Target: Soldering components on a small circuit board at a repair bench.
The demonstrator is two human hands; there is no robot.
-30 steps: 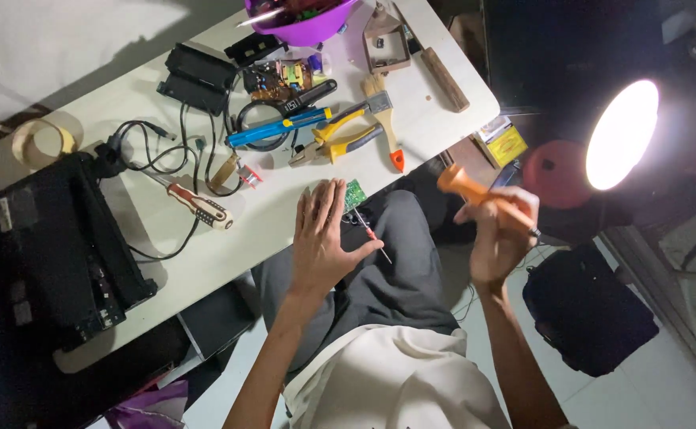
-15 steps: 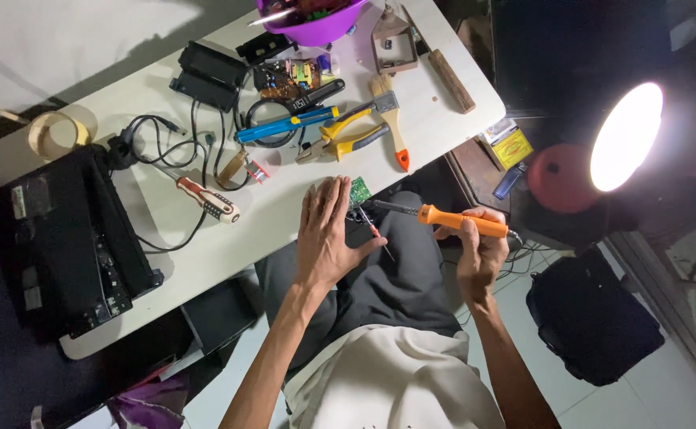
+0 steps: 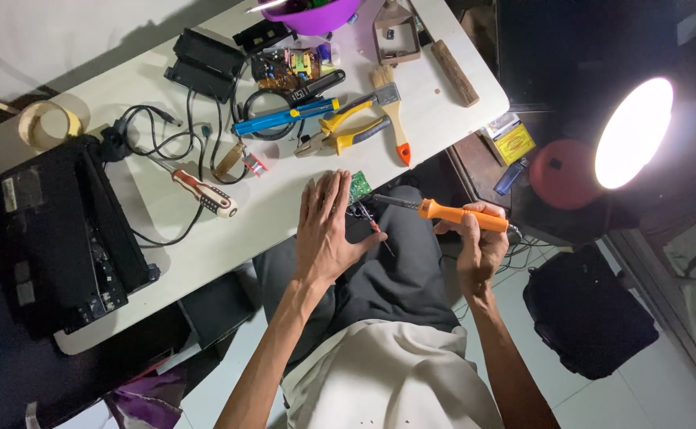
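My left hand [image 3: 328,226] lies flat at the near edge of the white table [image 3: 268,210], fingers stretched out. Its fingertips are next to a small green circuit board [image 3: 358,187]. A thin rod with a red part [image 3: 373,226] sticks out beside the thumb over my lap; whether the hand grips it I cannot tell. My right hand [image 3: 475,246] is closed around an orange-handled soldering iron [image 3: 451,213]. The iron lies level, and its metal tip points left, close to the green board.
A black box-shaped device [image 3: 62,230] stands at the left, with a tape roll [image 3: 46,125], black cables [image 3: 165,135] and a red-white screwdriver [image 3: 205,193] near it. Yellow pliers [image 3: 348,131], a blue tool [image 3: 284,119] and a brush [image 3: 395,119] lie farther back. A bright lamp [image 3: 634,131] and a black bag [image 3: 590,318] are at the right.
My right hand has brought the soldering iron down from a raised, tilted hold and turned it level, tip toward the green board. My left hand has stayed in place.
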